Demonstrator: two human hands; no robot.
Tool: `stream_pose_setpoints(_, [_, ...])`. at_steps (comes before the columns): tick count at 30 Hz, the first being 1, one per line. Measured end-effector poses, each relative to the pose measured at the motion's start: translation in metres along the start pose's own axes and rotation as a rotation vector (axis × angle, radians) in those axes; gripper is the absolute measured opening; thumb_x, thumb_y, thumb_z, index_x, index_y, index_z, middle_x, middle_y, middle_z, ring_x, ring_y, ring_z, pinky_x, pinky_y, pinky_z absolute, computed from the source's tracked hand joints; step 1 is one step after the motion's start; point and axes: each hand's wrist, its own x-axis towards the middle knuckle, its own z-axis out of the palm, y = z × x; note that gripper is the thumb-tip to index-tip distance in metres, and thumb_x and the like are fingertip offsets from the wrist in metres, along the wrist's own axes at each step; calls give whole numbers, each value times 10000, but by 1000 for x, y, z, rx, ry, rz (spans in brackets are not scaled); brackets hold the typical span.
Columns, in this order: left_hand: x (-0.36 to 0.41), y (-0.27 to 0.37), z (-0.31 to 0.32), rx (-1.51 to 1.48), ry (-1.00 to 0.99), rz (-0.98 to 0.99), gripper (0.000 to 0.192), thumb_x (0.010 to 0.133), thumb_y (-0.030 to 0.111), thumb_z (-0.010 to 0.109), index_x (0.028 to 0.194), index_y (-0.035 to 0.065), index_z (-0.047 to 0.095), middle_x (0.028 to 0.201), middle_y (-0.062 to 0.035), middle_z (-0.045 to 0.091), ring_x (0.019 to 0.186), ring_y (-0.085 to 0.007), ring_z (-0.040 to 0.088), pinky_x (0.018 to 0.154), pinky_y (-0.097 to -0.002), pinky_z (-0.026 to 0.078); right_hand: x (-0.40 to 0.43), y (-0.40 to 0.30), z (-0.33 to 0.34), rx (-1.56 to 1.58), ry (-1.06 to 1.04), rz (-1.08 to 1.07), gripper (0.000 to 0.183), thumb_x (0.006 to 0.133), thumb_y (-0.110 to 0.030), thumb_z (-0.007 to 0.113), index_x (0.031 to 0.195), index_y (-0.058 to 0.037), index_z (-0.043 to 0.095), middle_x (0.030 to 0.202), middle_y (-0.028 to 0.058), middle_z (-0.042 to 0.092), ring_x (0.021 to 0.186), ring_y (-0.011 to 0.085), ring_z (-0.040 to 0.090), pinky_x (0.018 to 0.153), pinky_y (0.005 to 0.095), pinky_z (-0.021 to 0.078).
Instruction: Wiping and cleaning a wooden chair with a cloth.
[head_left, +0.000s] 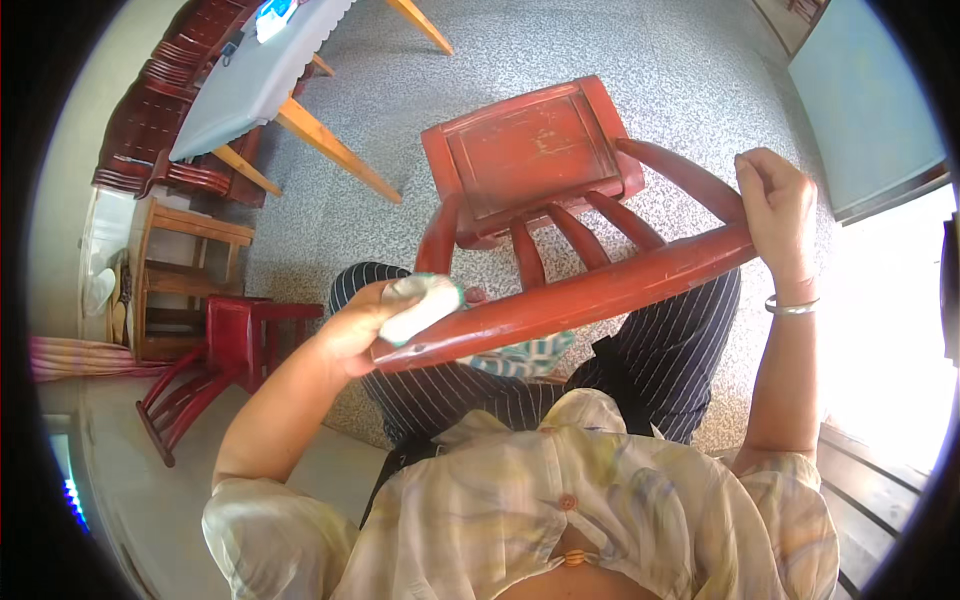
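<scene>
A small red wooden chair is tilted in front of me, its worn seat panel (536, 142) away from me and its curved top rail (570, 296) across my knees. My left hand (360, 322) is at the rail's left end, holding a white cloth (422, 307) with a green edge against the wood. At the rail's right end is my right hand (780, 206), its fingers curled and the heel of the hand touching the wood. Whether any fingers wrap the rail is hidden. Several spindles (576, 236) join rail and seat.
A second red chair (232, 341) lies to the left, near a wooden shelf rack (199, 281). Further off are a table with a pale cloth (240, 82) and a dark red wooden bench (142, 120). Green-and-white checked fabric (525, 356) shows between my knees, under the rail.
</scene>
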Motion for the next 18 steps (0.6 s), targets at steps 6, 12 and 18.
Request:
stream_pose_setpoints(6, [67, 13, -8, 274, 173, -219, 380, 783, 212, 696, 1078, -2, 589, 989, -133, 644, 836, -245, 652, 724, -396, 558, -26, 10, -4, 57, 6, -12, 104, 826, -89, 589, 830, 6, 633, 672, 102, 609, 568, 156, 569, 547, 284, 440])
stream_pose_setpoints(12, [176, 3, -60, 787, 345, -292, 354, 699, 238, 723, 983, 37, 662, 967, -126, 656, 843, -203, 641, 745, -357, 516, -53, 17, -8, 134, -45, 66, 83, 819, -30, 567, 801, 42, 604, 708, 74, 596, 646, 110, 529, 618, 260, 436])
stream_pose_setpoints(18, [241, -9, -46, 1905, 766, -80, 364, 636, 122, 690, 939, -74, 643, 912, -239, 656, 916, -320, 652, 774, -377, 518, -68, 22, -7, 169, -7, 63, 51, 796, -25, 575, 778, 12, 605, 687, 78, 599, 590, 120, 538, 572, 261, 440])
